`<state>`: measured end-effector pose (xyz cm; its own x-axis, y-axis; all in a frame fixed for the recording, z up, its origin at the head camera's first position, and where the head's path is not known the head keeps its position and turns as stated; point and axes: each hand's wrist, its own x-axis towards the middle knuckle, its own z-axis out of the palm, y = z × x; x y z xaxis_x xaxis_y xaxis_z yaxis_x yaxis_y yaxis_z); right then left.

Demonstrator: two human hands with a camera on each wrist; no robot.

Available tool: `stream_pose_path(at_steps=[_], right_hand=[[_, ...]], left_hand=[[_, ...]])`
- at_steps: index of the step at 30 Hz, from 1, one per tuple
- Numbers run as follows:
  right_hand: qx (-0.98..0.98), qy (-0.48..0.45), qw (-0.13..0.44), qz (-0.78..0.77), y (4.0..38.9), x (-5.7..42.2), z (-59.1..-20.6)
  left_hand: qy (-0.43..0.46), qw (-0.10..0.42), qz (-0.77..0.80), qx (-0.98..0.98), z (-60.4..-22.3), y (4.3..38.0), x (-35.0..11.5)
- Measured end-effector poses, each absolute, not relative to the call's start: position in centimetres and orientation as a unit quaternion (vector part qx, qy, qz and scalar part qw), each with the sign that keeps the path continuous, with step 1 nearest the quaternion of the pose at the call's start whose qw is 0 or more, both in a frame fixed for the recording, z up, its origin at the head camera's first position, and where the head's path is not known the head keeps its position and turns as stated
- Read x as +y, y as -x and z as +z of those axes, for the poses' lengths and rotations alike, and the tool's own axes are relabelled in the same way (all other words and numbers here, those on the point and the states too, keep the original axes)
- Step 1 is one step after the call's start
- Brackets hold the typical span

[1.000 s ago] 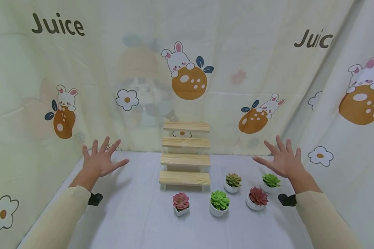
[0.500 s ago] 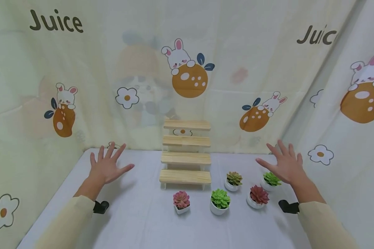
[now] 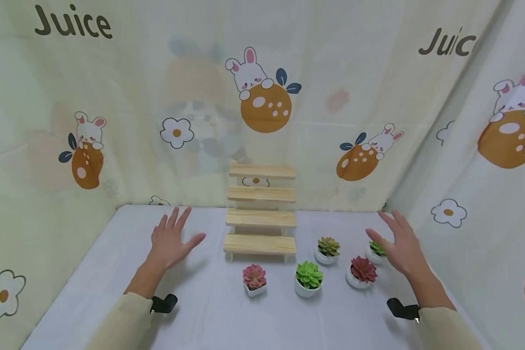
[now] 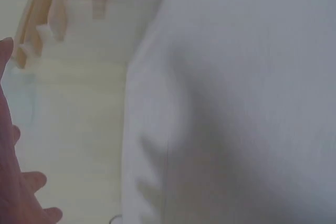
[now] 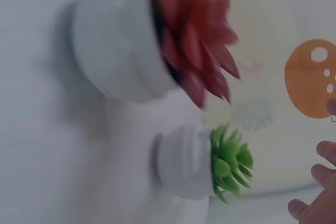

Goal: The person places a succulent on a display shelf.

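Note:
My left hand [image 3: 169, 243] hovers over the left part of the table with fingers spread, holding nothing; its shadow falls on the cloth in the left wrist view. On the right, my right hand [image 3: 401, 248] is held above the table with its fingers extended, overlapping a green succulent [image 3: 377, 250] in a round white pot. Beside it stands a dark red succulent [image 3: 363, 270], large in the right wrist view. Farther left are an olive-green succulent [image 3: 328, 247], a bright green succulent [image 3: 308, 278] and a pink succulent [image 3: 254, 278] in a square white pot.
A stepped wooden shelf [image 3: 260, 244] with several tiers stands at the middle back, behind the pink succulent. Printed curtains [image 3: 319, 73] enclose the back and sides. A white cloth covers the table [image 3: 210, 311].
My left hand has moved right and nearer to me. The right hand has come lower, its fingers less spread, and now covers part of the green succulent. The head view has tilted slightly.

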<state>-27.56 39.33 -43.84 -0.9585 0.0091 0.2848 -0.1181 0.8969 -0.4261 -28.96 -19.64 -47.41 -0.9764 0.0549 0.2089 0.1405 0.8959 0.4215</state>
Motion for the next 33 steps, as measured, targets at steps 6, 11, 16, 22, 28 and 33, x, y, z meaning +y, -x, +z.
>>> stream_pose_path(at_steps=[6, 11, 16, 22, 28, 33], right_hand=[[-0.937, -0.004, 0.167, 0.306, 25.1, 37.5, -45.1], [-0.911, 0.012, 0.205, 0.358, 23.3, 36.3, -46.7], [-0.891, 0.046, 0.222, 0.393, 22.0, 35.1, -47.9], [-0.888, 0.106, 0.203, 0.400, 20.9, 33.9, -48.9], [-0.877, 0.158, 0.174, 0.418, 20.1, 33.1, -50.0], [-0.865, 0.178, 0.148, 0.445, 19.9, 32.9, -50.5]], left_hand=[[0.054, 0.086, -0.315, -0.944, -48.0, 28.5, -17.3], [0.055, 0.079, -0.380, -0.920, -48.9, 28.3, -15.9], [0.071, 0.110, -0.448, -0.884, -49.9, 28.4, -14.8], [0.039, 0.067, -0.542, -0.837, -50.4, 28.4, -13.4], [0.014, -0.002, -0.607, -0.795, -50.3, 28.6, -12.2], [0.010, -0.018, -0.644, -0.765, -50.8, 29.1, -11.4]])
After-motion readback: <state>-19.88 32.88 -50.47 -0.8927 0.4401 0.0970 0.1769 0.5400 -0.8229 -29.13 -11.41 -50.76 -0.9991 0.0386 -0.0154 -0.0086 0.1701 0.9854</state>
